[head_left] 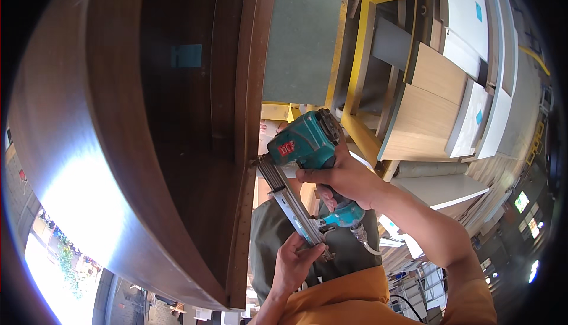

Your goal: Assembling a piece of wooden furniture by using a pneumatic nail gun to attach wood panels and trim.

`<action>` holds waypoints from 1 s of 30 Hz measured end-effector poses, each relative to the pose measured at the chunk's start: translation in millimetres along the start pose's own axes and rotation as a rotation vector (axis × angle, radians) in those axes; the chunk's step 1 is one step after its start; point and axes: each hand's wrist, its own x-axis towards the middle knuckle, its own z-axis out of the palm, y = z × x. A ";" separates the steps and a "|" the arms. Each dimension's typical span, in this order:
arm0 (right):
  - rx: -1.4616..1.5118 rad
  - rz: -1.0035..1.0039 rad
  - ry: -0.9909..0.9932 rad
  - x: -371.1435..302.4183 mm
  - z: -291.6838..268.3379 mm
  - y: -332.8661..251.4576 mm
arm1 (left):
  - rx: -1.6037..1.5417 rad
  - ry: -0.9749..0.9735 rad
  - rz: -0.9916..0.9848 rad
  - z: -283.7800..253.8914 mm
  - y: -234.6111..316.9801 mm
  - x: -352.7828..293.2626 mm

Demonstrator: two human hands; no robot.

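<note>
A teal nail gun (300, 140) with a long metal magazine is held in both my hands. My right hand (350, 178) wraps around its handle from the right, fingers closed. With my left hand (292, 266) I grip the lower end of the magazine between thumb and fingers. The gun's nose points left and meets the edge of a large dark brown wooden cabinet (241, 88); whether it presses on the wood I cannot tell. A clear air hose (370, 246) is joined to the base of the handle.
Behind the gun is a grey-green board (303, 35) on a yellow frame (358, 53). Light wood panels (423, 115) and white panels (467, 11) are stacked at the right. The cabinet's curved outer side (65, 141) fills the left. A blue-green sticker (189, 56) is inside it.
</note>
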 end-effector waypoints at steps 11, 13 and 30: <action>-0.126 -0.007 0.005 -2.2 1.5 -6.2 | -0.031 0.005 0.001 0.7 -4.7 2.0; -0.142 -0.005 -0.013 -3.2 2.0 -8.5 | 0.012 -0.035 -0.008 -1.5 -7.4 2.3; -0.224 -0.046 -0.036 3.4 -3.4 -10.8 | -0.087 0.008 -0.035 17.7 1.9 2.1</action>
